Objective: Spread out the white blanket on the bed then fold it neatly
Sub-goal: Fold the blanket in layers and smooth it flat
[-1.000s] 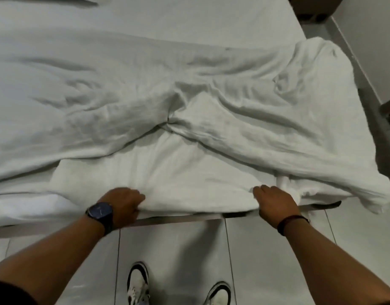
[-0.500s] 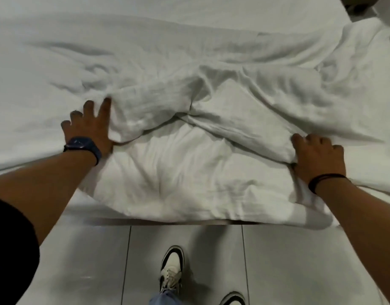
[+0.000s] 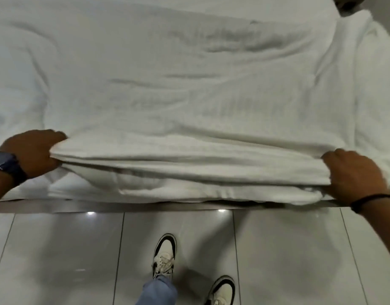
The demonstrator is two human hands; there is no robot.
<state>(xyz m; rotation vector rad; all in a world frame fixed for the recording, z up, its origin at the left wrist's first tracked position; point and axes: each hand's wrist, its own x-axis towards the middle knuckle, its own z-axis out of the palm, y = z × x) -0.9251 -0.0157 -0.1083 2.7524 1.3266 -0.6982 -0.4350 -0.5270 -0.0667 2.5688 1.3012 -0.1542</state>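
Note:
The white blanket (image 3: 189, 102) lies stretched across the bed (image 3: 57, 23), mostly smooth with a few long creases. Its near edge is doubled into stacked layers close to the bed's front edge. My left hand (image 3: 35, 151), with a dark watch on the wrist, grips the left end of that layered edge. My right hand (image 3: 354, 179), with a thin black band on the wrist, grips the right end. The blanket's far right corner is bunched and hangs over the right side of the bed.
The bed's front edge (image 3: 123, 207) runs across the frame just below my hands. Glossy grey floor tiles (image 3: 57, 260) fill the foreground, with my two white and black shoes (image 3: 165, 256) on them. A dark object (image 3: 348, 3) sits at the top right corner.
Both hands took hold of the crumpled fold in the middle of the bed and pulled it back toward the front edge, moving wider apart. The blanket is now much flatter.

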